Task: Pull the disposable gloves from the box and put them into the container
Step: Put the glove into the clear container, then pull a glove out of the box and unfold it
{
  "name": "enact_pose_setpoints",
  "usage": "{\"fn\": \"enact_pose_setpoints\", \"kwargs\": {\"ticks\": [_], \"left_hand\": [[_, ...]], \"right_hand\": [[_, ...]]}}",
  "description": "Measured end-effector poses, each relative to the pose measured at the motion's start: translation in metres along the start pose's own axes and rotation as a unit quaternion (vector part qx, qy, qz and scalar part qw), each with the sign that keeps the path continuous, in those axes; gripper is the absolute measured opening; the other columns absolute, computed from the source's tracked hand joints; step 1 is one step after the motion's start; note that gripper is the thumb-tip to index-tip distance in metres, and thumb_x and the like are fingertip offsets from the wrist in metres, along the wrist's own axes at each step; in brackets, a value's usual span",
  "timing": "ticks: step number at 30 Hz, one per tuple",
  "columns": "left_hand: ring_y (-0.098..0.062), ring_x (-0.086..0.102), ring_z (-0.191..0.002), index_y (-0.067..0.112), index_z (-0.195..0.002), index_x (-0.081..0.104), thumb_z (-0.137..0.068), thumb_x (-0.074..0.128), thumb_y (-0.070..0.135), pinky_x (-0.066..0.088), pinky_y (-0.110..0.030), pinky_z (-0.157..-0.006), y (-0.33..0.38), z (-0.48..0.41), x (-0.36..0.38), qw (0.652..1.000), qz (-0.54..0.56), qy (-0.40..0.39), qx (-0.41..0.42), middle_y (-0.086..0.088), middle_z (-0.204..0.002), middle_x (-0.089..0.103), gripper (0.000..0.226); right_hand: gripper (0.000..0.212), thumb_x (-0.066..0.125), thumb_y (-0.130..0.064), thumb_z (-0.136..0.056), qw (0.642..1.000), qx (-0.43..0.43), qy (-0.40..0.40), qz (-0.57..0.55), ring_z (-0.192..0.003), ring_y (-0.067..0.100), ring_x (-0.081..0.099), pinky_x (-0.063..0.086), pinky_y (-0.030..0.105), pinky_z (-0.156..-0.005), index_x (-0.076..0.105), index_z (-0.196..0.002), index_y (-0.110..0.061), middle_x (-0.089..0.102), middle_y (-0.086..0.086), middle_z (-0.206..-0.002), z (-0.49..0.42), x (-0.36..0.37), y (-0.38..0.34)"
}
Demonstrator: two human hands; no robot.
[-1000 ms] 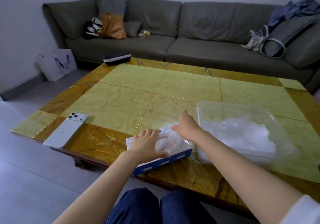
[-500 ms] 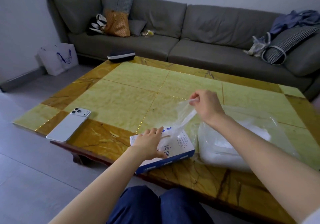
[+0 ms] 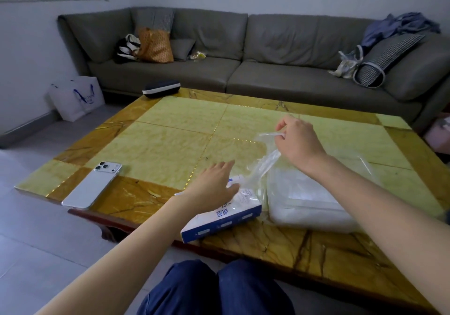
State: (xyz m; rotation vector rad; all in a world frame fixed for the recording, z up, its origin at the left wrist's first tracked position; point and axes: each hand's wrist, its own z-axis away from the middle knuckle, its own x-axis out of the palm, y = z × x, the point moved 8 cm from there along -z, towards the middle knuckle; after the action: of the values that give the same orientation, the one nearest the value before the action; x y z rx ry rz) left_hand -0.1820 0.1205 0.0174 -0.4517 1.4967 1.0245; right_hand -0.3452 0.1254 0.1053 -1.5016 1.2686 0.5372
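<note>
Our left hand point(image 3: 214, 185) is pressing flat on the box point(image 3: 224, 213); our right hand point(image 3: 295, 141), raised right of centre, is pinching a glove point(image 3: 265, 158).

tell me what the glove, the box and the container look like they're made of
Glove: thin clear plastic film, crinkled and see-through.
Box: printed cardboard, white and blue, matte with crisp folded edges.
Container: probably rigid translucent plastic, with cloudy walls that hold their shape.

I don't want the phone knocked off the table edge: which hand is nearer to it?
Left. The left hand rests flat on the glove box, right of the phone. The right hand is farther right, raised by the container, pinching a glove.
</note>
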Motion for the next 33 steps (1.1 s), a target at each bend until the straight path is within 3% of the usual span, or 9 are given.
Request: {"fn": "enact_pose_setpoints", "kwargs": {"ticks": [6, 8, 11, 14, 16, 19, 24, 31, 33], "left_hand": [[-0.014, 0.028, -0.138, 0.021, -0.149, 0.017, -0.091, 0.057, 0.034, 0.024, -0.029, -0.111, 0.035, -0.001, -0.044, 0.973, 0.130, 0.179, 0.069, 0.003, -0.152, 0.027, 0.072], [-0.017, 0.036, -0.134, 0.020, -0.147, 0.023, -0.087, 0.064, 0.030, 0.028, -0.037, -0.113, 0.032, -0.011, -0.045, 0.979, 0.117, 0.150, 0.069, 0.000, -0.146, 0.039, 0.073], [-0.019, 0.057, -0.109, 0.017, -0.130, 0.049, -0.088, 0.062, 0.020, 0.046, -0.039, -0.095, 0.029, -0.016, -0.046, 0.986, 0.070, 0.129, 0.077, 0.000, -0.119, 0.062, 0.044], [-0.023, 0.061, -0.082, 0.007, -0.097, 0.065, -0.086, 0.064, 0.015, 0.051, -0.040, -0.079, 0.028, -0.017, -0.055, 0.980, 0.106, 0.150, 0.081, -0.005, -0.090, 0.068, 0.014], [-0.027, 0.060, -0.075, 0.002, -0.082, 0.064, -0.084, 0.069, 0.017, 0.052, -0.035, -0.074, 0.025, -0.019, -0.058, 0.974, 0.167, 0.139, 0.064, -0.008, -0.080, 0.066, 0.016], [-0.021, 0.068, -0.084, 0.005, -0.088, 0.066, -0.081, 0.071, 0.014, 0.055, -0.032, -0.082, 0.024, -0.021, -0.055, 0.965, 0.250, 0.069, 0.048, -0.007, -0.088, 0.071, 0.012], [-0.006, 0.067, -0.074, 0.010, -0.093, 0.064, -0.087, 0.065, 0.015, 0.054, -0.019, -0.074, 0.020, -0.026, -0.058, 0.955, 0.293, -0.006, 0.043, 0.003, -0.083, 0.071, 0.008], [-0.009, 0.062, -0.071, 0.005, -0.104, 0.061, -0.090, 0.060, 0.014, 0.051, -0.015, -0.066, 0.049, -0.040, -0.073, 0.956, 0.282, 0.043, 0.063, 0.001, -0.082, 0.066, 0.016], [-0.012, 0.061, -0.068, 0.005, -0.100, 0.062, -0.091, 0.059, 0.014, 0.053, -0.022, -0.071, 0.059, -0.045, -0.074, 0.959, 0.268, 0.065, 0.072, -0.001, -0.076, 0.065, 0.013]], "right_hand": [[0.030, 0.059, -0.004, -0.090, 0.987, -0.118, -0.067, -0.090, -0.082, 0.005, 0.051, 0.042, 0.011, -0.075, 0.054, -0.119, -0.007, 0.057, 0.000, -0.101, 0.032, 0.014, -0.034], [0.029, 0.062, -0.002, -0.087, 0.975, -0.169, -0.079, -0.121, -0.077, 0.002, 0.053, 0.045, 0.007, -0.073, 0.056, -0.115, -0.009, 0.057, -0.004, -0.095, 0.040, 0.015, -0.042], [0.034, 0.067, -0.002, -0.084, 0.968, -0.196, -0.070, -0.140, -0.087, 0.006, 0.057, 0.046, 0.006, -0.076, 0.055, -0.115, -0.010, 0.058, -0.003, -0.101, 0.045, 0.012, -0.043], [0.048, 0.065, 0.004, -0.082, 0.976, -0.167, -0.033, -0.136, -0.093, 0.007, 0.050, 0.039, 0.001, -0.075, 0.047, -0.125, -0.007, 0.051, 0.000, -0.111, 0.043, 0.006, -0.027], [0.040, 0.062, -0.001, -0.086, 0.983, -0.108, -0.050, -0.142, -0.089, 0.010, 0.050, 0.039, 0.007, -0.069, 0.048, -0.123, -0.006, 0.049, -0.002, -0.110, 0.039, 0.009, -0.010], [0.017, 0.058, -0.015, -0.092, 0.983, -0.035, -0.091, -0.153, -0.081, 0.014, 0.057, 0.041, 0.014, -0.063, 0.062, -0.103, -0.002, 0.060, 0.002, -0.095, 0.035, 0.017, 0.017], [0.013, 0.046, -0.004, -0.097, 0.970, -0.018, -0.100, -0.221, -0.077, 0.006, 0.058, 0.040, 0.003, -0.062, 0.058, -0.092, -0.003, 0.064, 0.003, -0.087, 0.034, 0.011, 0.029], [0.011, 0.034, -0.010, -0.102, 0.982, -0.038, -0.027, -0.182, -0.064, 0.021, 0.046, 0.041, 0.030, -0.056, 0.039, -0.092, -0.011, 0.049, 0.002, -0.076, 0.030, -0.002, 0.034], [0.012, 0.044, -0.022, -0.099, 0.979, -0.057, -0.036, -0.193, -0.061, 0.016, 0.047, 0.039, 0.022, -0.055, 0.040, -0.100, -0.011, 0.049, -0.004, -0.072, 0.032, -0.006, 0.035]]}}
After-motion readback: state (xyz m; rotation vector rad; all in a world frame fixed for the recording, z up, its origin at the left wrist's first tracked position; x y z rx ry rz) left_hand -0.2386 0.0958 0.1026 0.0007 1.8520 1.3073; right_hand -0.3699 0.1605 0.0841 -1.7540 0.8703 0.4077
